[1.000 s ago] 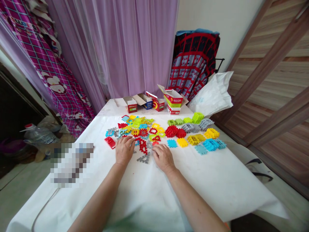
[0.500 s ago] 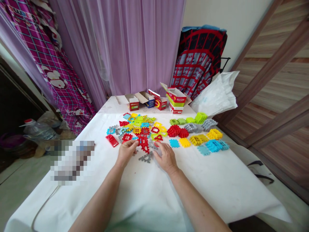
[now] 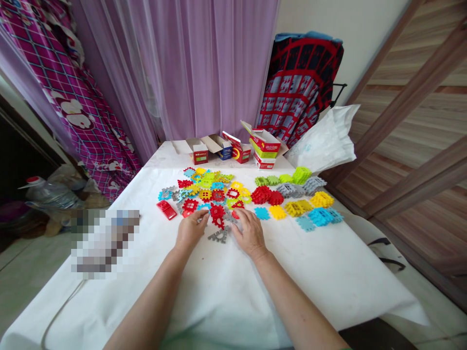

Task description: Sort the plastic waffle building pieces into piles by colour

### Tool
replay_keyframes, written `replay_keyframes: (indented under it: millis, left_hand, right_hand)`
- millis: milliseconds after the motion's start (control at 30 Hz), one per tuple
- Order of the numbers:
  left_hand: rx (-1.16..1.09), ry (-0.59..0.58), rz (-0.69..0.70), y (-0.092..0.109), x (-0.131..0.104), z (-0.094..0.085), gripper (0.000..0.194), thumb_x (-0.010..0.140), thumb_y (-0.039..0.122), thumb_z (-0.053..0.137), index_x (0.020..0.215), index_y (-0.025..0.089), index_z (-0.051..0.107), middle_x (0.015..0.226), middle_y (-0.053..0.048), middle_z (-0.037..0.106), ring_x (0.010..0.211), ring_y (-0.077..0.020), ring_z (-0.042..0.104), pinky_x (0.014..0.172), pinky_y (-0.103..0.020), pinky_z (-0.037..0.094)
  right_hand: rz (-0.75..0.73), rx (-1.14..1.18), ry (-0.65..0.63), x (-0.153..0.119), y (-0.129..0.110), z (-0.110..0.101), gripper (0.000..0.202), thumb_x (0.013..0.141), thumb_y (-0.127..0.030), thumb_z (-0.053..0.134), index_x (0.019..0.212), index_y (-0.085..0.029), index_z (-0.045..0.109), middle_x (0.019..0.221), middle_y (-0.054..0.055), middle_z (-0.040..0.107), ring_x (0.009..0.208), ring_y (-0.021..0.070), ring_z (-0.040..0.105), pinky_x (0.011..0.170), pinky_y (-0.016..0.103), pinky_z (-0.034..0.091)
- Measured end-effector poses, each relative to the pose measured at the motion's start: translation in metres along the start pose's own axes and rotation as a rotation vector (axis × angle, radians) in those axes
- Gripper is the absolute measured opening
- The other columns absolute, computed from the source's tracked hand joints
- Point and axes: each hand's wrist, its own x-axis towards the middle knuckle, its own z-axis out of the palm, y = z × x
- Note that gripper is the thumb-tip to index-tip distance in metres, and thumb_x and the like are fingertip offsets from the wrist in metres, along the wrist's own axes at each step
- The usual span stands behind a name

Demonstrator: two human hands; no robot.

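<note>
My left hand (image 3: 190,230) hovers low over the near edge of a mixed pile of notched plastic building pieces (image 3: 207,182). Its fingers are bent, with a small gap at the thumb and nothing visible between them. Across from it, my right hand (image 3: 249,233) has loosely curved fingers, thumb apart, beside grey pieces partly hidden by the hand. Between both hands lies a red notched piece (image 3: 218,214). Just nearer to me is a grey triangular piece (image 3: 219,236). A red rectangular plastic piece (image 3: 167,211) lies left of the pile.
Pieces grouped by colour are on the right: red stack (image 3: 261,195), green stack (image 3: 302,175), grey stack (image 3: 314,185), yellow stack (image 3: 321,199) and blue stack (image 3: 321,217). Open small boxes (image 3: 241,153) stand at the back beside a white bag (image 3: 324,143). A blurred object (image 3: 105,243) lies left, with a cable.
Red pieces between my hands sit differently, and my left fingertips have come slightly away from them. My right hand has barely moved. The whole view has shifted a little.
</note>
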Motion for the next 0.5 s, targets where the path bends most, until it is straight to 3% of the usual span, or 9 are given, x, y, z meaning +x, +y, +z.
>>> replay_keyframes:
  millis: [133,300,500]
  left_hand:
    - [0.095,0.191,0.05,-0.01,0.007,-0.019,0.034,0.082,0.053,0.052,0.08,0.025,0.07,0.061,0.001,0.069,0.053,-0.0146,0.061,0.052,-0.023,0.041]
    - [0.17,0.331,-0.021,-0.021,0.016,-0.041,0.035,0.083,0.053,0.049,0.081,0.025,0.07,0.062,0.0,0.069,0.059,-0.0168,0.063,0.056,-0.024,0.04]
    - [0.131,0.391,0.0,-0.03,0.018,-0.037,0.036,0.082,0.053,0.05,0.091,0.025,0.071,0.079,-0.002,0.075,0.075,-0.0197,0.067,0.066,-0.027,0.046]
  right_hand:
    - [-0.013,0.005,-0.022,-0.001,0.001,0.0,0.032,0.088,-0.022,0.053,0.118,-0.019,0.065,0.119,0.011,0.065,0.111,0.0241,0.056,0.098,0.039,0.044]
    - [0.007,0.009,-0.077,0.007,-0.006,0.001,0.023,0.088,-0.023,0.055,0.107,-0.022,0.069,0.112,0.008,0.069,0.105,0.0223,0.058,0.095,0.036,0.044]
    - [0.13,-0.106,-0.142,0.037,-0.032,0.014,0.024,0.083,-0.037,0.065,0.1,-0.021,0.067,0.1,0.009,0.07,0.096,0.026,0.057,0.084,0.038,0.044]
